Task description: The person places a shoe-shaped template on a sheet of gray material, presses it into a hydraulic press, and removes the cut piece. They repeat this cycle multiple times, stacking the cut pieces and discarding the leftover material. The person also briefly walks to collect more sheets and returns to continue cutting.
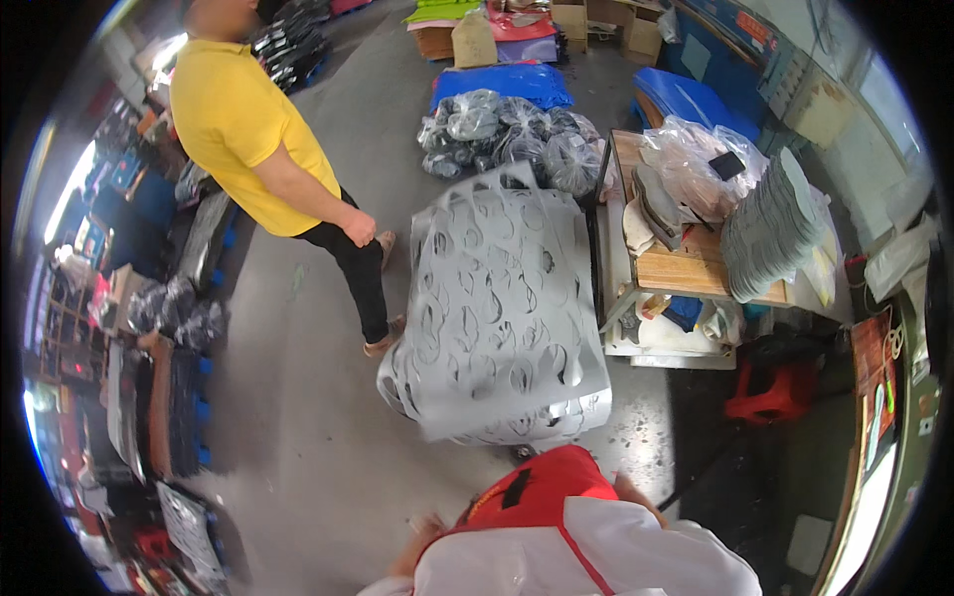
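At the lower edge my left hand (427, 528) is smeared by motion beside my red apron (537, 487); its fingers do not show clearly. Of my right arm only a strip of skin (639, 497) appears at the apron's other side, and its fingers are hidden. Ahead of me stands a tall pile of grey sheets (477, 298), punched through with many oval cut-outs and drooping at its near edge. Neither hand visibly touches the pile.
A person in a yellow shirt (234, 129) stands left of the pile. To the right, a wooden-topped table (686, 266) bears stacked grey cut pieces (773, 233) and a clear plastic bag (686, 164). Filled bags (512, 134) lie behind the pile. A red stool (770, 392) stands beyond the table.
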A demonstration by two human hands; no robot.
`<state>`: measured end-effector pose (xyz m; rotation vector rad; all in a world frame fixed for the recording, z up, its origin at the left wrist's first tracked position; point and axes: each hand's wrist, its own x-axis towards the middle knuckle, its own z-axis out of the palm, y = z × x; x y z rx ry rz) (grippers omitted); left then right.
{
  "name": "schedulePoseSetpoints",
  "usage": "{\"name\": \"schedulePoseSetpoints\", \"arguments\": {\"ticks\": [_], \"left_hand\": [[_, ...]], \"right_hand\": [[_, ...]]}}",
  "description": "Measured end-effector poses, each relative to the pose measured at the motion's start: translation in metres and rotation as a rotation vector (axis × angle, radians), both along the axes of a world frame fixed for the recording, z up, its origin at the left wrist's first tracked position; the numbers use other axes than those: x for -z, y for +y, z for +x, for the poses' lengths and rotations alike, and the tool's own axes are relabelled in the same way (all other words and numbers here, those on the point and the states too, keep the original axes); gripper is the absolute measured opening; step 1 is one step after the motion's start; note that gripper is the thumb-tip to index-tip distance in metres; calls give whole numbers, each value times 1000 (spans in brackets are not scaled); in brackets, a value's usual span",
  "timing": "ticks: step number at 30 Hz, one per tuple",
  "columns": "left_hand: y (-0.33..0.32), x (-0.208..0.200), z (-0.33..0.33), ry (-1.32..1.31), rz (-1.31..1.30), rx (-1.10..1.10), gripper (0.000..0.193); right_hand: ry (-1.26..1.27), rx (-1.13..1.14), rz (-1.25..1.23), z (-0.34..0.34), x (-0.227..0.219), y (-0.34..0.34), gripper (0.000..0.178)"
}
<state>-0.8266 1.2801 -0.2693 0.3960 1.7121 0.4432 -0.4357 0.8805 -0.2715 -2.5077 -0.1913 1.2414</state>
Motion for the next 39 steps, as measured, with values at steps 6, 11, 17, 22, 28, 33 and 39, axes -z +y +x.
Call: {"name": "schedulePoseSetpoints", "arguments": {"ticks": [6, 11, 17, 22, 28, 33, 39], "left_hand": [[-6, 23, -52, -42, -36, 133, 29], [55, -29, -37, -135, 129, -93, 27], [55, -76, 33, -203, 476, 332, 32], [-5, -67, 29, 27, 147, 706, 29], [-48, -19, -56, 89, -118, 550, 28], [-46, 27, -91, 53, -108, 379, 28], [-21, 12, -29, -80, 146, 359, 28]], "right_hand": [[15, -574, -111, 43, 51, 53, 38], [-126, 23, 189, 132, -26, 238, 24], [1003, 792, 882, 53, -102, 339, 44], [1175, 1006, 876, 43, -109, 319, 72], [1040, 1358, 1549, 143, -164, 295, 71], [967, 1077, 1644, 158, -169, 298, 73], [1174, 1345, 974, 68, -99, 294, 74]]}}
